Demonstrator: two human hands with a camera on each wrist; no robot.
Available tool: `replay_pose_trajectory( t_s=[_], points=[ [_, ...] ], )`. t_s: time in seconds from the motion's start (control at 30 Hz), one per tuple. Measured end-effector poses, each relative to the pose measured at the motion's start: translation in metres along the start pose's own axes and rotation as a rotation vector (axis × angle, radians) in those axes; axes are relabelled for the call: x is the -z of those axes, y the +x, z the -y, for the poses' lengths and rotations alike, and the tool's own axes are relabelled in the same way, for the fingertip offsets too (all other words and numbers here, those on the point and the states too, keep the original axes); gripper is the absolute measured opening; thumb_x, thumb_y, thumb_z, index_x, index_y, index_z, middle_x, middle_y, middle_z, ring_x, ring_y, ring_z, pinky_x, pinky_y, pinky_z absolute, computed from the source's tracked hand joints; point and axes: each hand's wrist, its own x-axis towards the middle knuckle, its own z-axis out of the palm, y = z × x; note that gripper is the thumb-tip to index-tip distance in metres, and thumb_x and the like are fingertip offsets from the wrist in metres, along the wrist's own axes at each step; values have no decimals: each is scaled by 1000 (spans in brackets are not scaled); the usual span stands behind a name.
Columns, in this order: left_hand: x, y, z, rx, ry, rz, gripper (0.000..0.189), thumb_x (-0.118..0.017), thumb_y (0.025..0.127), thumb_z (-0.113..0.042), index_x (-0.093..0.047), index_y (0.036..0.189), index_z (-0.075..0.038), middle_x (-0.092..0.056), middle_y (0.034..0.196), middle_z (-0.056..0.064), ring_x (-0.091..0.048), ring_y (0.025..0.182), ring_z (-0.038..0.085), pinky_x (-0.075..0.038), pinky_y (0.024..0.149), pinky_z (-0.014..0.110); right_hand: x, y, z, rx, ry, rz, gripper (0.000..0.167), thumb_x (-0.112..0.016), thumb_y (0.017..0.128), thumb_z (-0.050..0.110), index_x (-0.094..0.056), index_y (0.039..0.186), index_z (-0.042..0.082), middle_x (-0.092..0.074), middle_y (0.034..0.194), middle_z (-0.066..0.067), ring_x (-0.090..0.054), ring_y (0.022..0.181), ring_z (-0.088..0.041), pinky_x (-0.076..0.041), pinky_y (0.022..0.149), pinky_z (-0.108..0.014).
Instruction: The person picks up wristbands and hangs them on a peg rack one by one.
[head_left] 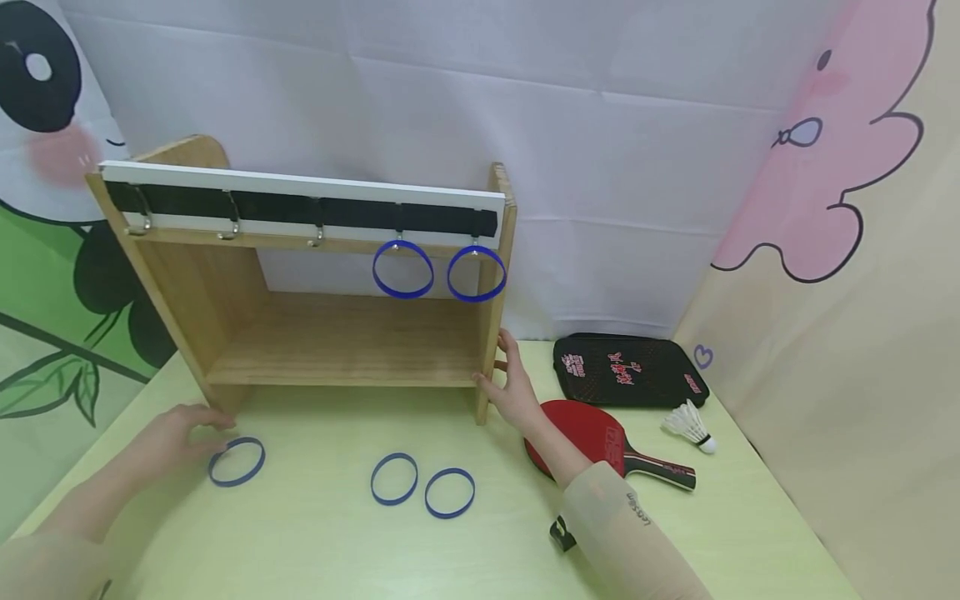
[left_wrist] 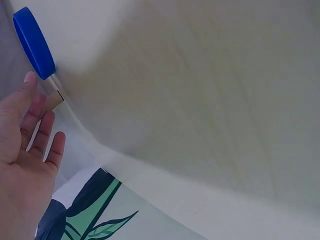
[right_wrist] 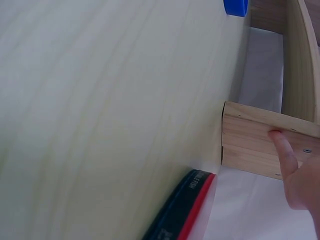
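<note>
A wooden rack (head_left: 352,342) with a shelf stands on the table, a row of metal hooks along its top front. Two blue rings (head_left: 402,269) hang from its two rightmost hooks. My left hand (head_left: 176,437) is at the foot of the left side panel, its extended fingers close by the wood. Beside those fingers lies a blue ring (left_wrist: 33,44), flat on the table. At the right side panel (right_wrist: 250,137), my right hand (head_left: 516,387) touches the lower part with its thumb and extended fingers. Two more blue rings (head_left: 393,479) lie in front of the rack.
To the right lie a red table tennis bat (head_left: 585,429), partly behind the right forearm, a black case (head_left: 628,371) and a shuttlecock (head_left: 688,425). A small black item (head_left: 561,533) is near the right sleeve. A white cloth (head_left: 600,208) hangs behind the rack.
</note>
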Motion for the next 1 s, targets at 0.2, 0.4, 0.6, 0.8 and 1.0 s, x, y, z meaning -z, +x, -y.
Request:
replay_pose_trajectory(
  t_s=[0.2, 0.4, 0.6, 0.8, 1.0],
  points=[
    [1, -2, 5, 63, -17, 90, 14, -78, 71, -9, -71, 83, -14, -70, 84, 1, -64, 79, 20, -52, 72, 38, -1, -1, 2, -1, -5, -3, 78, -59, 91, 6, -9, 150, 13, -21, 152, -18, -43, 125, -39, -51, 87, -50],
    [2, -3, 6, 143, -48, 173, 7, -74, 77, -13, -70, 82, -15, -69, 79, -4, -61, 72, 8, -50, 68, 31, -1, -1, 3, -7, -7, -2, 78, -59, 91, 6, -9, 150, 13, -21, 152, -19, -43, 125, -39, -51, 87, -50],
    [0, -2, 5, 174, -78, 179, 7, -74, 78, -12, -69, 82, -14, -68, 78, -5, -55, 69, 0, -48, 63, 25, -1, -1, 3, -10, -4, -3, 77, -59, 92, 6, -9, 150, 13, -21, 152, -19, -43, 125, -39, -51, 87, -50],
    [-3, 0, 3, 152, -67, 154, 8, -74, 76, -10, -71, 84, -9, -70, 79, 1, -62, 71, 10, -50, 64, 26, -1, -1, 4, -15, -2, -3, 78, -59, 91, 6, -9, 150, 12, -21, 152, -19, -43, 125, -39, -51, 87, -50],
    [-3, 4, -3, 172, -72, 149, 7, -73, 77, -11, -71, 83, -8, -70, 79, 3, -62, 70, 13, -50, 62, 25, 0, -1, 4, -19, -8, 5, 77, -59, 92, 7, -8, 150, 12, -20, 152, -18, -42, 126, -39, -51, 87, -50]
  ],
)
